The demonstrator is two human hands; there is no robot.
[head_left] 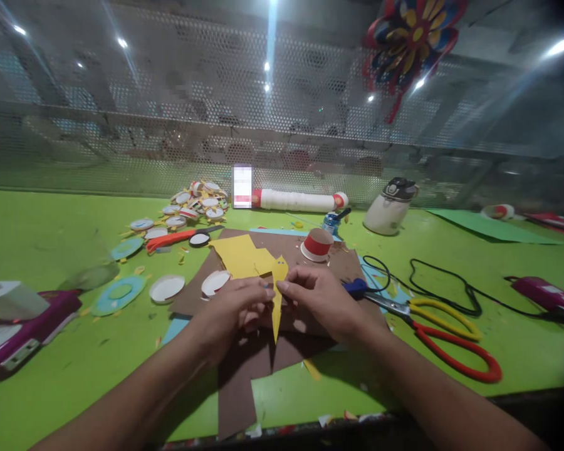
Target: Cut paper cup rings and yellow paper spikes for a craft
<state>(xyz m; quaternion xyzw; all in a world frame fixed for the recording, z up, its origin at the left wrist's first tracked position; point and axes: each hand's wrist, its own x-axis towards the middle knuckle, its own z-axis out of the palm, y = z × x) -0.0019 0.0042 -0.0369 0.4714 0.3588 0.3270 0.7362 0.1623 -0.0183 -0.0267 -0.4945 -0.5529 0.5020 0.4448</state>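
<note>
A narrow yellow paper cutout (277, 313) is held upright between both hands, tapering to a point at the bottom, with small eye-like dots near its top. My left hand (237, 307) pinches its left edge, while the thumb and fingers of my right hand (317, 294) close on its right edge. Beneath them lies brown paper (282, 360), with a sheet of yellow paper (239, 254) on top, just behind the cutout. A cut white cup base (215, 284) is near my left fingers. Behind my right hand stands a red-and-white paper cup piece (318, 244).
Large scissors (444, 347) with red and yellow handles lie at right, near a black cord (432, 291). An orange-handled cutter (169, 240) and a pile of cup pieces (209, 203) are at back left. Stacked cups (296, 200) and a kettle-like container (389, 210) stand behind.
</note>
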